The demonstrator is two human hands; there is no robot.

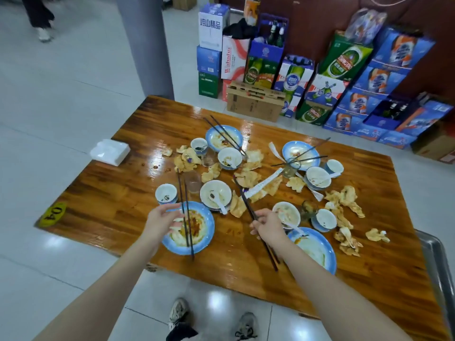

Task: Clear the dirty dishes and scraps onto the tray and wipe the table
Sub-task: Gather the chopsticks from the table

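A wooden table is littered with dirty blue-rimmed plates, white bowls, small cups, glasses, chopsticks and crumpled greasy napkins. My left hand hovers with spread fingers over the near-left plate of sauce leftovers. Its fingertips are at a dark chopstick pair lying across that plate. My right hand grips another dark chopstick pair, held slanted above the table. Beside this hand sit a white bowl and a large blue plate.
A white napkin pack lies at the table's far left edge. A metal rim shows past the right edge. Stacked beer cartons line the wall beyond, a grey pillar stands behind. My shoes are on the tiled floor.
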